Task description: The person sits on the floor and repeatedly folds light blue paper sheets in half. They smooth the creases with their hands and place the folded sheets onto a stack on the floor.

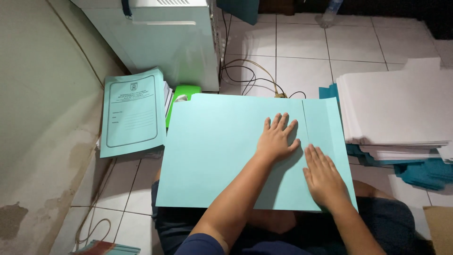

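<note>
A large light-blue sheet of card point(212, 151) — an unfolded folder blank — lies across the person's lap, near the middle of the scene, with a vertical crease point(306, 127) running down it toward its right side. Both hands rest flat on it. The left hand point(277, 139) lies palm down just left of the crease, fingers spread and pointing far; its grip is apart, clamped on nothing. The right hand point(323, 177) lies palm down nearer the person, across the crease and onto the narrow right flap point(325, 123), fingers together and stretched out — grip likewise apart, only pressing.

To the left, on the tiled floor point(302, 42), a pile of finished light-blue folders point(132, 113) with a printed front sits against the wall point(42, 94), and a bright green piece point(181, 94) shows between that pile and the sheet. Far behind stands a pale cabinet point(160, 42), with dark cables point(250, 78) trailing over the tiles beside it. To the right a thick stack of white sheets point(391, 106) rests on darker teal sheets point(420, 172), just beside the flap's edge.
</note>
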